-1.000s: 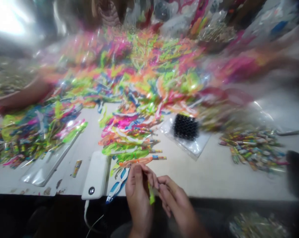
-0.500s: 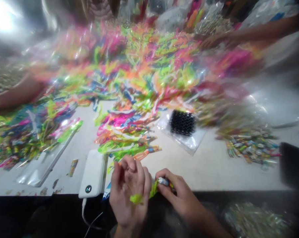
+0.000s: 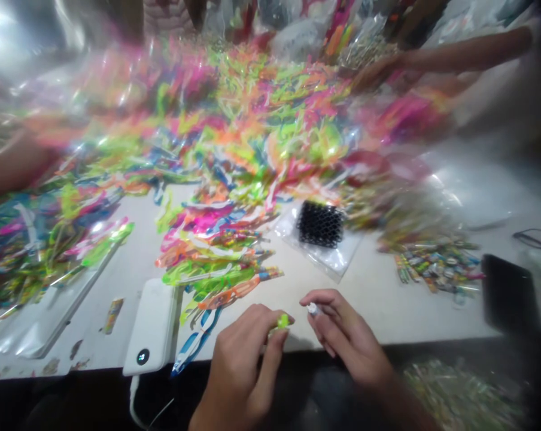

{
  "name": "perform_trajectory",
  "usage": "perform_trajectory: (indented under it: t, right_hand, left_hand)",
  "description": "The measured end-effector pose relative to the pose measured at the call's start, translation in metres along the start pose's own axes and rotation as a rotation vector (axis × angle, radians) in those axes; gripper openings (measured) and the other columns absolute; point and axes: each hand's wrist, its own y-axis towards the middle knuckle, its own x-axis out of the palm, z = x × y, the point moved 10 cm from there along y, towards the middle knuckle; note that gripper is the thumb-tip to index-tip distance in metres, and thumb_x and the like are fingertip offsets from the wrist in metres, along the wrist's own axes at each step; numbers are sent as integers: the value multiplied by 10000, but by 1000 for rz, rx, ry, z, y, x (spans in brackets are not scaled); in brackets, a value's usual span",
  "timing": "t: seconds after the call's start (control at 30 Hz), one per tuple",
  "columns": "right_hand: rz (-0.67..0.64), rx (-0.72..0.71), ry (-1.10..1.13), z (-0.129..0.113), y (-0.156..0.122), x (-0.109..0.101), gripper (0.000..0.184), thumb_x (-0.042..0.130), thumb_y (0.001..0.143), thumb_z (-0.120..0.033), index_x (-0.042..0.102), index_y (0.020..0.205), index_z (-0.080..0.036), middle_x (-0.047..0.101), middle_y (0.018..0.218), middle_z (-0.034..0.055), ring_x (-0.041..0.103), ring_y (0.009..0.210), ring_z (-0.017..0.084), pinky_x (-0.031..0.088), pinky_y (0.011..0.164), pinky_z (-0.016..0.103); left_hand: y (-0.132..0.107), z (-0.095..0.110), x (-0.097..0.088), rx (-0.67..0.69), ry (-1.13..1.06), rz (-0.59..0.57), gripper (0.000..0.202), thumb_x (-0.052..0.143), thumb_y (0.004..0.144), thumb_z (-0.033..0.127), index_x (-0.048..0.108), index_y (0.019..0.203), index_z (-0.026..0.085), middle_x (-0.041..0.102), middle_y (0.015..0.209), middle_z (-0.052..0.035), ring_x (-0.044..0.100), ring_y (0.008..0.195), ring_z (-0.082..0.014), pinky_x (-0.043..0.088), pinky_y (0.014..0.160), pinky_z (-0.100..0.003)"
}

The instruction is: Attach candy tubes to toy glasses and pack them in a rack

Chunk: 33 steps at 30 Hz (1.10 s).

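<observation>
Near the table's front edge, my left hand [image 3: 243, 353] shows its back and pinches a small yellow-green plastic piece [image 3: 283, 321] between thumb and fingers. Most of that piece is hidden in the grip. Just to the right, my right hand [image 3: 346, 338] is closed around a small wrapped tube, of which only the white end [image 3: 313, 309] sticks out. A gap separates the two hands. Behind them lies a row of colourful plastic strips [image 3: 216, 272] with small printed tubes at their right ends. One blue and white strip [image 3: 196, 341] hangs over the edge beside my left hand.
A white power bank [image 3: 151, 323] with a cable stands left. Black mesh in a clear bag [image 3: 319, 224], a pile of printed tubes [image 3: 436, 263] and a dark flat object [image 3: 510, 293] lie right. Other people's arms [image 3: 468, 54] [image 3: 19, 158] reach over the big heap [image 3: 234, 131].
My left hand has turned from palm up to back up and now pinches the yellow-green piece. The hands have come apart; the piece ran between them before. The view has shifted slightly.
</observation>
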Motion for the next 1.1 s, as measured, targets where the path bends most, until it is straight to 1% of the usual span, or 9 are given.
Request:
perform_trajectory:
  t: [0.03, 0.1, 0.2, 0.33, 0.4, 0.57, 0.77, 0.9, 1.1]
  right_hand:
    - [-8, -72, -106, -13, -1, -5, 260, 560, 1063, -440, 660, 1189, -236, 612, 851, 7, 575, 721, 133, 478, 680, 251]
    - [-39, -233, -276, -38, -4, -7, 168, 592, 1046, -312, 690, 1174, -263, 676, 1005, 24, 640, 864, 145, 527, 794, 245]
    - [-72, -391, -391, -60, -9, -4, 205, 590, 1030, -173, 676, 1172, -293, 666, 969, -11, 637, 832, 110, 532, 786, 193]
    - [-123, -475, -446, -66, -13, 4, 284, 523, 1042, -95, 639, 1207, -294, 653, 1037, 1, 642, 940, 121, 534, 917, 225]
    - [-116, -491, -440, -65, -13, 4, 303, 512, 1042, -84, 623, 1230, -295, 641, 1050, 4, 637, 965, 121, 532, 935, 227]
    - [-48, -528, -412, -66, -15, 0, 297, 522, 1037, -81, 608, 1236, -284, 620, 1022, -4, 628, 914, 100, 530, 894, 192]
    - [-13, -679, -574, -76, -26, 1, 363, 511, 993, -4, 610, 1266, -222, 637, 1058, 36, 600, 994, 149, 513, 865, 269]
    - [26, -775, -709, -80, -32, 4, 376, 519, 963, 27, 606, 1271, -170, 638, 1038, 51, 584, 942, 165, 500, 813, 295]
    - [37, -778, -824, -82, -30, 16, 371, 486, 958, -12, 602, 1279, -156, 640, 989, 70, 596, 888, 216, 513, 739, 352]
  left_hand:
    - [2, 11, 4, 104, 114, -70, 162, 571, 1004, 137, 706, 1087, 170, 717, 826, -67, 682, 733, -199, 493, 655, -279]
    - [4, 28, 12, 253, 302, -120, 139, 566, 982, 107, 661, 1077, 143, 713, 823, -83, 667, 716, -221, 473, 627, -310]
    - [3, 38, 25, 337, 468, -143, 115, 541, 984, 109, 628, 1057, 131, 686, 782, -80, 634, 674, -235, 436, 584, -339]
    - [0, 38, 35, 344, 557, -170, 108, 504, 999, 130, 598, 958, 163, 641, 741, -66, 595, 639, -234, 411, 558, -345]
    - [-1, 38, 35, 343, 590, -167, 123, 481, 1013, 132, 596, 979, 159, 643, 760, -65, 601, 660, -238, 428, 569, -344]
    - [-1, 39, 38, 338, 646, -170, 188, 402, 1048, 129, 575, 982, 162, 663, 801, -65, 636, 703, -248, 482, 576, -343]
    - [-1, 36, 45, 343, 701, -201, 300, 270, 1035, 94, 554, 977, 174, 679, 810, -71, 654, 680, -251, 514, 541, -353]
    - [-2, 33, 46, 344, 744, -192, 314, 267, 1002, 72, 566, 985, 169, 692, 821, -81, 669, 688, -256, 519, 530, -358]
    - [-3, 30, 40, 348, 783, -142, 304, 292, 1038, 91, 582, 989, 169, 705, 806, -68, 680, 684, -243, 525, 542, -351]
